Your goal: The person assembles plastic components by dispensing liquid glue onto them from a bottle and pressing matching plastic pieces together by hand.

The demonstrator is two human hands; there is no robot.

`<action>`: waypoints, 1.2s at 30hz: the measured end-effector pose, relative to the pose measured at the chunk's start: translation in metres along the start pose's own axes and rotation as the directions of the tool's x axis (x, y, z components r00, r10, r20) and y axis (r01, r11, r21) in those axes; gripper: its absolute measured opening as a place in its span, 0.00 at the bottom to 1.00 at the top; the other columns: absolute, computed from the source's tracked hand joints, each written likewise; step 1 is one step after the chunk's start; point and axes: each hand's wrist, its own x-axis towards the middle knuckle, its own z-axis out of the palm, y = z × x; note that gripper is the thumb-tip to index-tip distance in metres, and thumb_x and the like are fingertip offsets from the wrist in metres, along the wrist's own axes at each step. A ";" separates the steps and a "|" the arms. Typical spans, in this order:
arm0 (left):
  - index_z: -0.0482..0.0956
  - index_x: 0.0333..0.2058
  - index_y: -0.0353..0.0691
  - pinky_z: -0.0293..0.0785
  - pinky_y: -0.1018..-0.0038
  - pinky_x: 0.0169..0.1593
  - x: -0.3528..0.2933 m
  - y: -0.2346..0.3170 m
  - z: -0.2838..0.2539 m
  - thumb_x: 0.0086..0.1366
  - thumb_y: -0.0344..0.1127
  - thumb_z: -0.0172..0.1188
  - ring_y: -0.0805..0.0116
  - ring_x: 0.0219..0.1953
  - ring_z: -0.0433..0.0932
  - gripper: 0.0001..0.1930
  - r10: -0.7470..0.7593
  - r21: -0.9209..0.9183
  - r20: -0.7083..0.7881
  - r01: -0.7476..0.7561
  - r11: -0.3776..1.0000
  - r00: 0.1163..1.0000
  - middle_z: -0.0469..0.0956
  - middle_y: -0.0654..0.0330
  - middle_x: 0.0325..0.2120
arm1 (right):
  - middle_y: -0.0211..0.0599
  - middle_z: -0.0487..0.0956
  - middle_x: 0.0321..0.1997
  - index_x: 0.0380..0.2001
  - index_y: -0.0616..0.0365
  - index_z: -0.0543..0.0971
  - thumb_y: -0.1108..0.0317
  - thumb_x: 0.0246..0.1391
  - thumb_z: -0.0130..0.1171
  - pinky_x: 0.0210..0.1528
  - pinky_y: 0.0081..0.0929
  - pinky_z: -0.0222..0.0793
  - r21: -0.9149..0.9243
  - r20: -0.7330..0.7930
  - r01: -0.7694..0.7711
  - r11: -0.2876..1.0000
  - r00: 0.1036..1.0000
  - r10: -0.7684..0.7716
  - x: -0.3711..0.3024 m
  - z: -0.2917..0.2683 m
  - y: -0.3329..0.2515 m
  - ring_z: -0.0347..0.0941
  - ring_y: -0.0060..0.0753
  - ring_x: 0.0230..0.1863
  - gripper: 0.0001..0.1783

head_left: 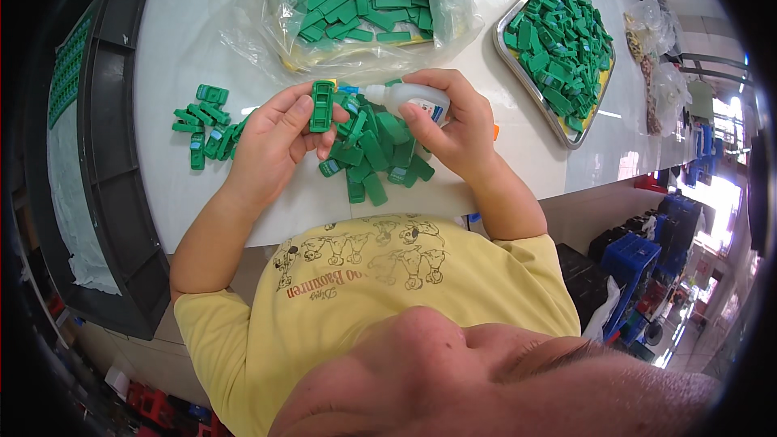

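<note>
— Left side of the desk [178, 57]?
— Small heap of green plastic clips [204, 125], ribbed, rectangular, near the left edge. Left hand [271, 142] clamped on one upright green clip [322, 105].
— Centre?
— Loose pile of clips [374, 158] by the near edge. Right hand [453, 125] closed around a smooth white squeeze bottle [409, 99], nozzle touching the held clip.
— Far edge, right?
— Crinkled clear bag of clips [364, 4]; then a shiny metal tray [518, 65], heaped alike.
</note>
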 end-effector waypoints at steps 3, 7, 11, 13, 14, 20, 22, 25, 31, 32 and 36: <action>0.63 0.48 0.32 0.67 0.78 0.30 0.000 -0.001 0.000 0.65 0.35 0.41 0.73 0.28 0.70 0.16 -0.004 0.003 -0.001 0.004 1.000 1.000 0.73 0.54 0.33 | 0.40 0.76 0.29 0.36 0.61 0.71 0.66 0.43 0.61 0.31 0.23 0.69 -0.001 0.003 -0.002 1.000 1.000 0.002 0.000 -0.001 0.000 0.74 0.31 0.28 0.16; 0.63 0.48 0.32 0.68 0.78 0.30 0.000 0.000 0.001 0.65 0.35 0.41 0.73 0.28 0.70 0.16 -0.006 0.014 0.002 0.006 1.000 1.000 0.73 0.54 0.33 | 0.40 0.76 0.29 0.36 0.61 0.71 0.66 0.43 0.61 0.31 0.23 0.69 0.001 0.004 -0.001 1.000 1.000 0.001 0.000 -0.002 -0.001 0.74 0.30 0.28 0.17; 0.63 0.47 0.32 0.68 0.78 0.30 0.000 -0.002 -0.001 0.64 0.34 0.42 0.73 0.28 0.70 0.16 0.001 0.057 -0.005 0.000 0.998 1.000 0.73 0.54 0.33 | 0.40 0.76 0.29 0.36 0.61 0.71 0.66 0.43 0.60 0.31 0.23 0.69 0.000 0.001 -0.003 1.000 1.000 0.003 0.001 -0.001 -0.001 0.74 0.30 0.28 0.17; 0.63 0.47 0.32 0.68 0.78 0.31 0.001 -0.002 -0.002 0.64 0.34 0.42 0.73 0.28 0.70 0.15 0.007 0.029 -0.007 -0.006 1.000 1.000 0.73 0.55 0.33 | 0.40 0.76 0.29 0.36 0.61 0.71 0.66 0.43 0.60 0.31 0.23 0.69 -0.016 -0.002 0.013 1.000 1.000 -0.013 0.001 -0.001 -0.001 0.74 0.30 0.29 0.17; 0.63 0.47 0.32 0.68 0.78 0.31 0.001 -0.002 -0.002 0.64 0.34 0.42 0.73 0.29 0.70 0.15 0.012 0.001 -0.010 -0.012 1.000 1.000 0.73 0.55 0.33 | 0.40 0.76 0.29 0.36 0.61 0.71 0.66 0.43 0.60 0.31 0.23 0.69 -0.016 -0.002 0.013 1.000 1.000 -0.013 0.001 -0.001 -0.001 0.74 0.30 0.29 0.17; 0.63 0.46 0.32 0.69 0.77 0.32 0.001 -0.001 -0.002 0.64 0.34 0.42 0.72 0.29 0.71 0.15 0.021 -0.009 -0.006 -0.021 1.000 1.000 0.73 0.54 0.34 | 0.40 0.76 0.29 0.36 0.61 0.71 0.66 0.43 0.60 0.32 0.23 0.69 0.006 0.004 -0.020 1.000 1.000 0.020 0.000 -0.001 -0.002 0.74 0.31 0.29 0.16; 0.63 0.46 0.32 0.70 0.77 0.32 0.001 -0.001 -0.002 0.64 0.34 0.43 0.72 0.29 0.71 0.15 0.014 -0.003 -0.009 -0.014 1.000 1.000 0.73 0.54 0.34 | 0.40 0.76 0.29 0.36 0.61 0.71 0.66 0.43 0.60 0.32 0.23 0.69 -0.003 0.002 -0.012 1.000 1.000 0.012 0.000 -0.001 -0.002 0.74 0.31 0.30 0.16; 0.63 0.47 0.33 0.70 0.77 0.32 0.000 0.000 -0.001 0.64 0.34 0.43 0.72 0.30 0.71 0.15 0.008 0.003 -0.008 -0.008 1.000 1.000 0.73 0.54 0.34 | 0.40 0.76 0.29 0.36 0.61 0.71 0.66 0.43 0.60 0.32 0.23 0.69 -0.015 -0.006 0.005 1.000 1.000 -0.006 0.001 0.000 -0.002 0.74 0.31 0.30 0.16; 0.63 0.47 0.32 0.70 0.77 0.33 0.000 -0.001 -0.003 0.64 0.34 0.43 0.72 0.30 0.71 0.15 0.008 0.005 0.003 -0.008 1.000 1.000 0.73 0.54 0.34 | 0.40 0.76 0.30 0.36 0.61 0.71 0.66 0.42 0.61 0.32 0.23 0.69 -0.028 -0.005 -0.010 1.000 1.000 0.009 0.001 0.001 -0.002 0.74 0.32 0.30 0.16; 0.62 0.47 0.32 0.71 0.77 0.33 0.000 -0.002 -0.004 0.64 0.34 0.43 0.72 0.30 0.71 0.15 0.011 0.003 0.010 -0.011 1.000 1.000 0.73 0.54 0.34 | 0.40 0.76 0.30 0.36 0.61 0.71 0.66 0.42 0.61 0.32 0.23 0.69 -0.028 -0.004 -0.010 1.000 1.000 0.009 0.001 0.002 -0.001 0.74 0.32 0.30 0.16; 0.62 0.47 0.32 0.71 0.77 0.33 0.001 -0.002 -0.004 0.64 0.34 0.43 0.72 0.30 0.72 0.15 -0.001 0.006 0.012 0.001 1.000 1.000 0.72 0.55 0.34 | 0.40 0.76 0.30 0.36 0.60 0.72 0.67 0.41 0.62 0.32 0.24 0.69 -0.059 -0.020 0.006 0.998 1.000 -0.007 0.002 0.004 -0.001 0.74 0.33 0.30 0.17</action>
